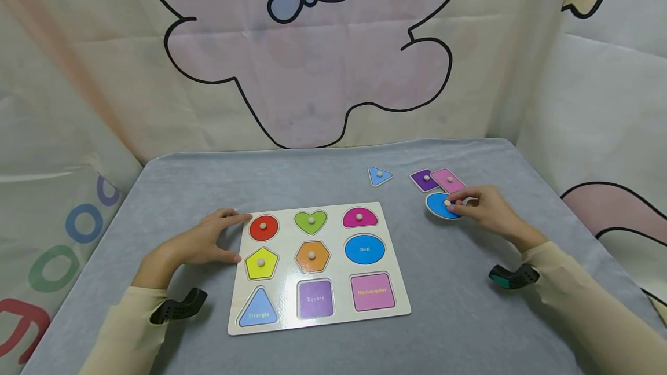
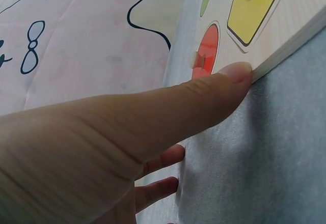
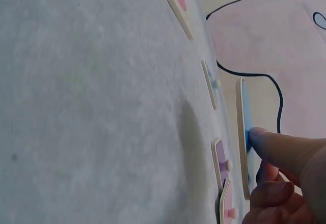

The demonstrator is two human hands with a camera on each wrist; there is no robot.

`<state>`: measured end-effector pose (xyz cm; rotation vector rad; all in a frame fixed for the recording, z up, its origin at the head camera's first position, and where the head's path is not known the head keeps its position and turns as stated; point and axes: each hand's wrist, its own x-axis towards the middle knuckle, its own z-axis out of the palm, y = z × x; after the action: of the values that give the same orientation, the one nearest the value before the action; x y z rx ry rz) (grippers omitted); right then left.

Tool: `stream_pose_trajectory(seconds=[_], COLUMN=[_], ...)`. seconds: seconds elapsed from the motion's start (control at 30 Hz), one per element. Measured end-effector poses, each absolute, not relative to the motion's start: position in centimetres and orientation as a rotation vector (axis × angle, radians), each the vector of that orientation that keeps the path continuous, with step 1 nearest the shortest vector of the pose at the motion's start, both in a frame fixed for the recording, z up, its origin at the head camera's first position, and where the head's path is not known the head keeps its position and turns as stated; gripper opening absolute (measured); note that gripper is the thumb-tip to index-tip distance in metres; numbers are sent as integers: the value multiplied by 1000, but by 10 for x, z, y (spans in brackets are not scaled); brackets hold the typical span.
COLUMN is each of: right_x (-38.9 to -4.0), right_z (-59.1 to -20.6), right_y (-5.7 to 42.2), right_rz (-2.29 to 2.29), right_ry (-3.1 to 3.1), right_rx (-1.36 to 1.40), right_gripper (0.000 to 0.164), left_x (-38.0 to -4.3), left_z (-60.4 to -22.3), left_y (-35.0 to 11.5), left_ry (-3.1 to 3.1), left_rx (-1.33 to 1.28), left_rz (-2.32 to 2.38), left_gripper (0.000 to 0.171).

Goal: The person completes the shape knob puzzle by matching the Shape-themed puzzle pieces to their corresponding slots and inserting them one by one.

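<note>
My right hand pinches the knob of a blue oval puzzle piece. In the right wrist view the oval piece is tilted on edge and raised off the cloth, its shadow below. At the left edge of the wooden puzzle board, my left hand touches the rim with thumb and a fingertip. Red circle, green heart, magenta half circle, yellow pentagon and orange hexagon pieces sit in the board. The oval, triangle, square and rectangle places show printed words.
Behind the oval piece lie a purple square piece and a pink rectangle piece, overlapping. A light blue triangle piece lies left of them. Grey cloth covers the table; printed curtains hang behind and beside it.
</note>
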<state>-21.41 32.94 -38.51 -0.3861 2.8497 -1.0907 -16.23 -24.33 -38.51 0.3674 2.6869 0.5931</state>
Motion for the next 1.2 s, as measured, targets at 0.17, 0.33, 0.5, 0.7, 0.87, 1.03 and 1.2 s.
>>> stream_pose_trajectory(seconds=[0.17, 0.33, 0.5, 0.7, 0.87, 1.03, 1.2], right_x=[-214, -215, -217, -219, -220, -218, -214], right_z=[-383, -383, -384, -385, -384, -383, -383], right_y=[321, 314, 308, 300, 295, 293, 289], right_rz=[-1112, -1130, -1143, -1152, -1156, -1168, -1174], right_ry=[2833, 2810, 2787, 2775, 2756, 2740, 2731], right_rx=[-411, -440, -481, -537, -548, -542, -582], right_gripper=[24, 22, 20, 17, 17, 17, 16], left_x=[-162, -163, -163, -163, -164, -163, -163], left_z=[-385, -384, -381, -379, -380, -381, -383], left_y=[-243, -243, -242, -243, -246, -245, -242], left_ry=[2692, 2690, 2691, 2690, 2699, 2699, 2690], left_rx=[370, 366, 369, 382, 394, 390, 372], left_rz=[595, 598, 592, 593, 586, 588, 582], left_gripper=[90, 90, 90, 90, 90, 90, 91])
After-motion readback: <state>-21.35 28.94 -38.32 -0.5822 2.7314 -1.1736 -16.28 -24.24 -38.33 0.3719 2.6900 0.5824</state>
